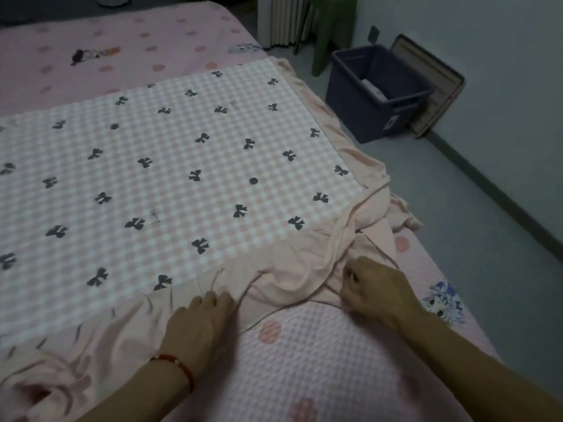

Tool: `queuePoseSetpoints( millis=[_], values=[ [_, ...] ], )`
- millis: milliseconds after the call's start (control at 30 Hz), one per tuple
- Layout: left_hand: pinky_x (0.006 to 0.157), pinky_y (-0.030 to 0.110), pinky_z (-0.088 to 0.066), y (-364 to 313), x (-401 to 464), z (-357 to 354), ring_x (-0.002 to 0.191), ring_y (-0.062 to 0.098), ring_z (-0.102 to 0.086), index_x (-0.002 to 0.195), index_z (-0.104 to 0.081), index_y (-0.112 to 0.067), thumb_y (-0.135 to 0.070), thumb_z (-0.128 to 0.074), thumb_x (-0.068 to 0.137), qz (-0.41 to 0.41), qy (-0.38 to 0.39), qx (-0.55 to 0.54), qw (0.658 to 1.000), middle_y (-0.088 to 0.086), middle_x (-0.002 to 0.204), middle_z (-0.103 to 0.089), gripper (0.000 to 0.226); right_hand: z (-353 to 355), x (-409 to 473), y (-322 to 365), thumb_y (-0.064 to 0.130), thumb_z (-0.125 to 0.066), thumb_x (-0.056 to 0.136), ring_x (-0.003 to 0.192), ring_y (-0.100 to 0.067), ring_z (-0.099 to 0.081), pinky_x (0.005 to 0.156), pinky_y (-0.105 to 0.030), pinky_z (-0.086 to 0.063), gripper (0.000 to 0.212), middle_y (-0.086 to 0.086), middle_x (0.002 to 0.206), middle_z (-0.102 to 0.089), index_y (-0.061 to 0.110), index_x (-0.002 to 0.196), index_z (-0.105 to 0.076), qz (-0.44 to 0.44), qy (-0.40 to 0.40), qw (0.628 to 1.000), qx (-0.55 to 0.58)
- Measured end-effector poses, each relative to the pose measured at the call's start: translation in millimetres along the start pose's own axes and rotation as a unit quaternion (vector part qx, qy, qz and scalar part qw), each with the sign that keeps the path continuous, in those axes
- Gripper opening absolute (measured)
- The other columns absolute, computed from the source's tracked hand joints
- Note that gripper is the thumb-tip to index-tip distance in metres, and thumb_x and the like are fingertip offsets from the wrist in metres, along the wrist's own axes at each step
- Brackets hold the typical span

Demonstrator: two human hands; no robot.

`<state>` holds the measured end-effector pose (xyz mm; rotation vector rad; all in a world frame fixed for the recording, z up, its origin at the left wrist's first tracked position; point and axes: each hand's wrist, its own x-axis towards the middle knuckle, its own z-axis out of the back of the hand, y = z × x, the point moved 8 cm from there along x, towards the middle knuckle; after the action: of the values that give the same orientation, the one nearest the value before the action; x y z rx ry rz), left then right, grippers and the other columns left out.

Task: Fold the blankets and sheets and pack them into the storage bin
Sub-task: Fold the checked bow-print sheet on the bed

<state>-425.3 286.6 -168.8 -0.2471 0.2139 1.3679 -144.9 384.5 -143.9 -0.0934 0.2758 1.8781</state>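
Observation:
A pink-and-white checked sheet point(170, 166) with dark bows lies spread flat on the bed. Its plain pink ruffled border point(292, 278) is bunched at the near right corner. My left hand point(201, 324), with a red string on its wrist, rests on the border's near edge with fingers curled into the fabric. My right hand point(377, 290) grips the crumpled pink border at the corner. The dark blue storage bin point(374, 95) stands open on the floor to the right of the bed, with something pale inside.
A pink dotted bedcover point(329, 357) with cartoon prints lies under the sheet. The bin's lid point(438, 83) leans against the wall behind the bin. A green stool point(332, 28) and a radiator point(283, 16) stand at the back. Grey floor runs along the bed's right side.

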Motion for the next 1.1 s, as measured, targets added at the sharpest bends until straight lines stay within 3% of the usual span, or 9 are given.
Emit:
queuePoseSetpoints(
  millis=[200,300,367,533,633,733,800,900,1100],
  values=[
    [0.078,0.043,-0.045,-36.5,43.8,-9.2,0.114,0.031,-0.045,0.14,-0.026,-0.024,-0.07,-0.063,0.073,0.084,0.061,0.03,0.994,0.007,0.13,-0.041,0.089,-12.2,63.0,-0.2,0.065,-0.059,0.076,0.15,-0.037,-0.014,0.112,-0.068,-0.025,0.086,-0.008,0.163,-0.014,0.042,0.151,-0.022,0.076,0.041,0.992,-0.096],
    [0.066,0.04,-0.037,-40.2,54.7,-4.6,0.097,0.031,-0.059,0.132,-0.046,-0.021,-0.039,-0.072,0.084,0.059,0.03,0.042,0.997,0.007,0.112,-0.058,0.057,12.8,69.1,-11.6,0.03,-0.064,0.087,0.104,-0.032,-0.056,0.077,-0.045,-0.053,0.04,-0.005,0.109,-0.053,0.027,0.119,-0.041,0.088,-0.063,0.992,-0.068],
    [0.072,0.037,-0.039,-35.7,52.1,-5.3,0.093,0.029,-0.064,0.13,-0.05,-0.024,-0.026,-0.055,0.097,0.029,0.045,0.057,0.997,0.004,0.107,-0.063,0.034,37.0,52.8,-33.9,0.022,-0.071,0.08,0.08,-0.03,-0.058,0.053,-0.036,-0.042,0.034,-0.005,0.09,-0.055,0.02,0.106,-0.049,0.084,-0.151,0.984,-0.048],
    [0.081,0.032,-0.043,-58.4,39.5,5.5,0.099,0.025,-0.062,0.108,-0.054,-0.034,-0.033,-0.051,0.094,-0.069,0.253,-0.013,0.965,-0.002,0.108,-0.061,0.014,-10.0,10.2,-115.4,0.048,-0.049,0.088,0.093,-0.027,-0.065,0.067,-0.032,-0.043,0.025,-0.001,0.105,-0.063,0.025,0.099,-0.054,-0.052,0.11,0.98,-0.158],
    [0.087,0.035,-0.05,-94.9,80.7,51.4,0.103,0.024,-0.055,0.113,-0.054,-0.032,-0.036,-0.049,0.094,-0.077,0.111,-0.079,0.988,-0.001,0.118,-0.057,0.02,23.6,12.6,-137.0,0.05,-0.043,0.084,0.077,-0.025,-0.062,0.062,-0.031,-0.039,0.033,0.002,0.086,-0.057,0.019,0.082,-0.054,-0.155,-0.051,0.987,0.005],
    [0.112,0.057,-0.03,-125.2,140.1,72.2,0.147,0.034,-0.019,0.149,-0.024,-0.041,-0.059,-0.047,0.091,-0.072,-0.054,-0.067,0.994,0.005,0.161,-0.018,0.066,35.3,39.0,-128.1,0.05,-0.049,0.092,0.108,-0.03,-0.056,0.087,-0.043,-0.05,0.038,-0.005,0.125,-0.051,0.025,0.12,-0.051,-0.158,-0.154,0.969,0.11],
    [0.112,0.074,-0.004,-137.2,176.0,46.6,0.151,0.04,0.017,0.153,0.011,-0.048,-0.082,-0.037,0.082,-0.048,-0.03,-0.042,0.998,0.004,0.165,0.02,0.092,8.5,66.9,-121.7,0.065,-0.042,0.095,0.148,-0.035,-0.022,0.115,-0.059,-0.026,0.066,-0.006,0.163,-0.016,0.041,0.152,-0.022,-0.146,-0.072,0.981,0.109],
    [0.101,0.08,0.015,-151.9,196.0,-11.3,0.137,0.042,0.045,0.143,0.037,-0.046,-0.096,-0.028,0.071,-0.031,0.052,-0.021,0.998,0.007,0.152,0.048,0.109,-62.4,79.1,-132.7,0.085,-0.011,0.087,0.153,-0.034,0.021,0.117,-0.071,0.005,0.079,0.001,0.167,0.024,0.053,0.152,0.02,-0.184,0.049,0.978,0.088],
    [0.098,0.08,0.019,-150.1,203.9,-33.3,0.133,0.042,0.05,0.141,0.041,-0.043,-0.1,-0.016,0.069,-0.03,0.042,-0.017,0.999,0.007,0.148,0.053,0.108,-93.6,80.5,-133.6,0.079,-0.011,0.091,0.155,-0.041,-0.002,0.114,-0.075,-0.005,0.084,-0.008,0.171,0.004,0.036,0.162,0.001,-0.18,-0.024,0.983,0.034]
  ],
)
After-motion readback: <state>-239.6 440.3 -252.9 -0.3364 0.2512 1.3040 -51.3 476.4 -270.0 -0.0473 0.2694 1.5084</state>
